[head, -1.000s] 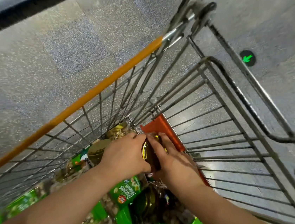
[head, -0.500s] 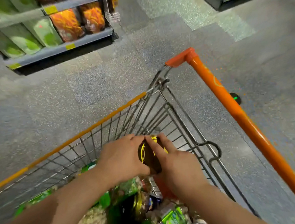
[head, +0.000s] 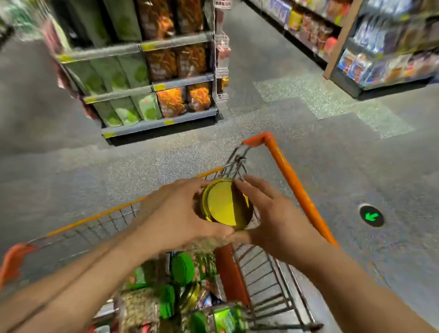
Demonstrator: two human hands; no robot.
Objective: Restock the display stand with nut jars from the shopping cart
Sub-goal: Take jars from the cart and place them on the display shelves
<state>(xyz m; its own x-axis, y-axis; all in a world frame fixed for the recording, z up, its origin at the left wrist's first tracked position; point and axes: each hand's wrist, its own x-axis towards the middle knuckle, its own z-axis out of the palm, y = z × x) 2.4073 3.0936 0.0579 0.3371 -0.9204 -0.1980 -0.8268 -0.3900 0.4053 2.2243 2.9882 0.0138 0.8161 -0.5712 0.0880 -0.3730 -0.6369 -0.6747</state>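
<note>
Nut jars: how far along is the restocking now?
Done: nothing visibly placed. In hand: a gold-lidded jar held above the cart between the left hand and right hand. Left: many green-lidded jars lie in the cart.

One head-worn, wide-angle view looked forward and down from above the shopping cart (head: 291,185). It sat close over both forearms, faced the snack shelves (head: 149,86) across the aisle floor (head: 36,173), and showed motion blur at the edges.
</note>
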